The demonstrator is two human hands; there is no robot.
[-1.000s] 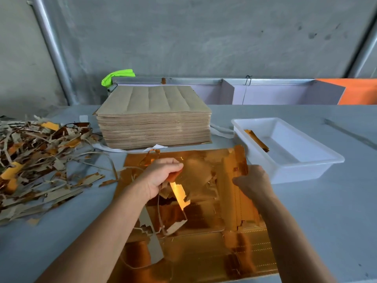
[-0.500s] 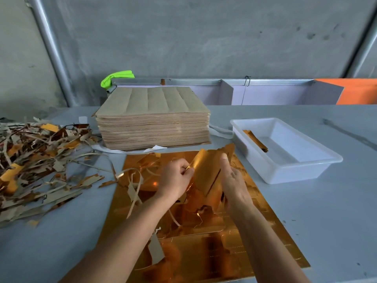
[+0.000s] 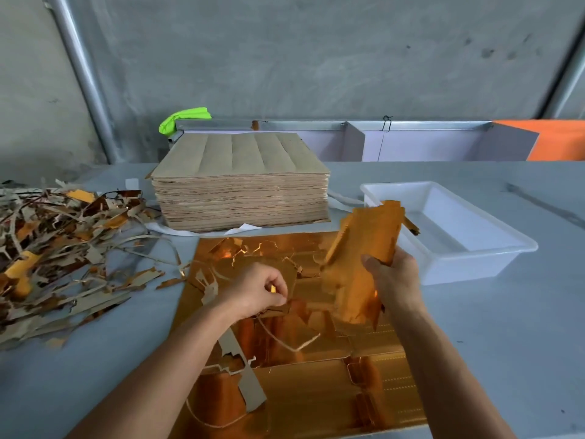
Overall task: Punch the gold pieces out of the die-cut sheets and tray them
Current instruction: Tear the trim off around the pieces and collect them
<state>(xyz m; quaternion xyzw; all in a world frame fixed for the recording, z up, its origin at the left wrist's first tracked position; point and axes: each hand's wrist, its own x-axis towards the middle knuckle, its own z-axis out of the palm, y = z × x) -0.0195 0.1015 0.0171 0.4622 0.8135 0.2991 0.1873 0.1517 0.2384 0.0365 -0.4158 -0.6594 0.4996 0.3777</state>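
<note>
A shiny gold die-cut sheet (image 3: 316,394) lies flat on the table in front of me, with torn openings in its upper part. My right hand (image 3: 394,280) holds a punched gold piece (image 3: 361,258) lifted off the sheet and tilted toward the white tray (image 3: 481,248). The tray stands at the right, with another gold piece (image 3: 411,224) leaning inside its near-left corner. My left hand (image 3: 256,291) rests on the sheet with its fingers closed on a strip of brown waste trim (image 3: 278,312).
A thick stack of brown-backed sheets (image 3: 240,191) stands behind the gold sheet. A heap of waste strips (image 3: 57,248) covers the table's left side. A metal rail and white panels (image 3: 411,141) run along the back, with a green object (image 3: 183,117) beside them.
My right hand has pulled the gold piece free and carried it up and right toward the tray. My left hand has dropped back onto the sheet and closed on the waste trim.
</note>
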